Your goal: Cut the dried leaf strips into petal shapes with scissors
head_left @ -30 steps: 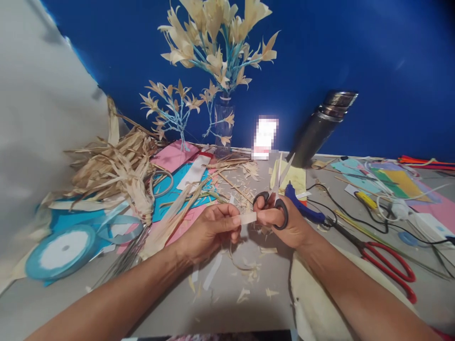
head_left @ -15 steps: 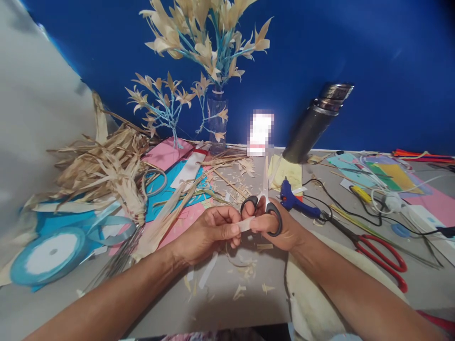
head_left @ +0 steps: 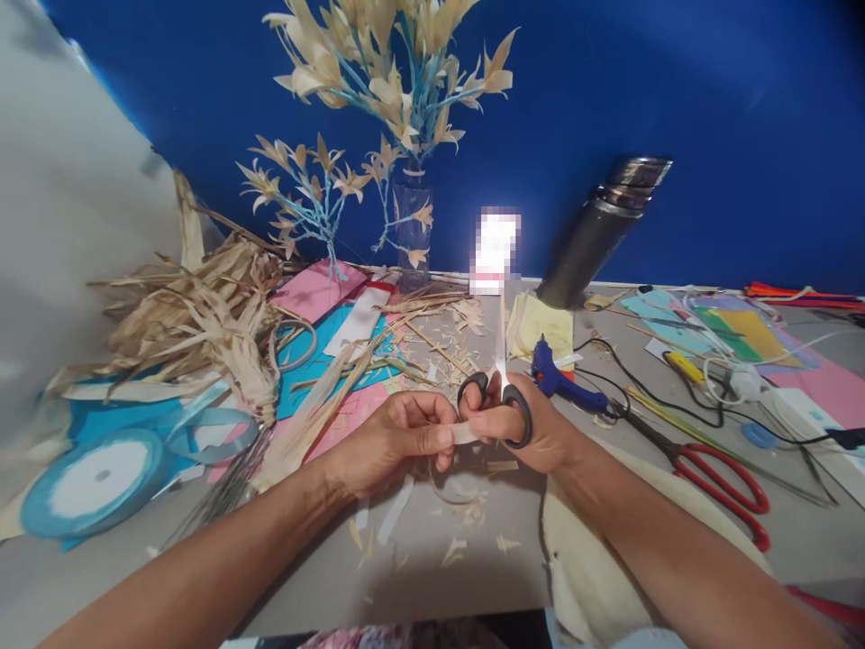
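My left hand [head_left: 396, 442] pinches one end of a small pale husk strip [head_left: 463, 434] between thumb and fingers. My right hand [head_left: 533, 433] has its fingers through the black handles of a pair of scissors [head_left: 498, 379], whose blades point up and away and are closed. That same hand's thumb and fingertip also press the strip's other end. Both hands hover just above the grey table [head_left: 419, 559], over scattered husk clippings [head_left: 466, 523].
A heap of dried husks [head_left: 195, 315] and a blue ribbon spool [head_left: 95, 482] lie at left. A vase of husk flowers [head_left: 409, 135], a steel flask [head_left: 598, 234], a blue glue gun [head_left: 560, 379], red-handled scissors [head_left: 709, 478] and coloured paper sheets [head_left: 736, 338] stand behind and right.
The scissor blades have gone from apart to closed. My hands have drawn closer together on the strip and shifted slightly left in the view.
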Demonstrator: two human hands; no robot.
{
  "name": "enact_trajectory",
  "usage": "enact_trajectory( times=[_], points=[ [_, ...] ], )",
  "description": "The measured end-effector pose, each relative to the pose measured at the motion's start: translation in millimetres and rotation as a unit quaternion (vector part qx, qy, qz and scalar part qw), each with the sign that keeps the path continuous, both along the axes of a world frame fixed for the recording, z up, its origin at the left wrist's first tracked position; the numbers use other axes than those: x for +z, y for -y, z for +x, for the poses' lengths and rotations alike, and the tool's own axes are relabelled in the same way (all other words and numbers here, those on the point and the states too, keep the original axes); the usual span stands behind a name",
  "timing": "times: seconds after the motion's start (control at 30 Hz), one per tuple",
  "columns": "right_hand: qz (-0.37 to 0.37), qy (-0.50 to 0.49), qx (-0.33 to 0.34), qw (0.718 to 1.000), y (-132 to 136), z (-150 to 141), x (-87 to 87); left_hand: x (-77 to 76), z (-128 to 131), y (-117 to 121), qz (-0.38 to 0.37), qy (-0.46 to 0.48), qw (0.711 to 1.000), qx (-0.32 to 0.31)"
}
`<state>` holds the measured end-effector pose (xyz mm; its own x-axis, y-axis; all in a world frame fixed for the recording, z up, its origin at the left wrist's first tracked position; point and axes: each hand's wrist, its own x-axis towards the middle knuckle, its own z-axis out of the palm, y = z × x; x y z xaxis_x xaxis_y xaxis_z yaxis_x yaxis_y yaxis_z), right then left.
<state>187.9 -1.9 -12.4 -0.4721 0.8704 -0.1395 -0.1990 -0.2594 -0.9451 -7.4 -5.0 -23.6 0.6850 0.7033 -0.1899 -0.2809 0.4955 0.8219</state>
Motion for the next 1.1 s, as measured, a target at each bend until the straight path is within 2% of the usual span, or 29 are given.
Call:
enact_trajectory(
  times=[0.1, 0.17, 0.23, 0.3, 0.43, 0.7, 0.93, 1.1],
  points=[
    [-0.009, -0.063, 0.000, 0.998, -6, 7, 2.5, 3.7, -4, -3, -0.017, 0.029, 0.999, 0.024],
    [0.008, -0.058, -0.007, 0.998, -9, 11, 4.0, 7.0, -7, -6, -0.027, 0.052, 0.996, 0.060],
    [0.043, -0.010, 0.007, 0.999, -10, 15, 5.0, 9.7, -10, -9, -0.037, 0.068, 0.994, 0.083],
    [0.077, 0.056, 0.057, 0.994, -9, 17, 6.0, 11.5, -12, -11, -0.044, 0.074, 0.992, 0.088],
    [0.122, 0.180, 0.144, 0.965, -9, 20, 8.3, 15.2, -14, -12, -0.046, 0.077, 0.991, 0.098],
    [0.125, 0.226, 0.215, 0.942, -10, 24, 6.6, 19.0, -15, -16, -0.026, 0.064, 0.986, 0.150],
    [0.076, 0.225, 0.226, 0.945, -8, 19, 11.7, 18.5, -19, -18, -0.012, 0.064, 0.987, 0.144],
    [0.070, 0.245, 0.222, 0.941, -8, 22, 6.8, 17.8, -19, -19, -0.010, 0.051, 0.988, 0.143]
  ],
)
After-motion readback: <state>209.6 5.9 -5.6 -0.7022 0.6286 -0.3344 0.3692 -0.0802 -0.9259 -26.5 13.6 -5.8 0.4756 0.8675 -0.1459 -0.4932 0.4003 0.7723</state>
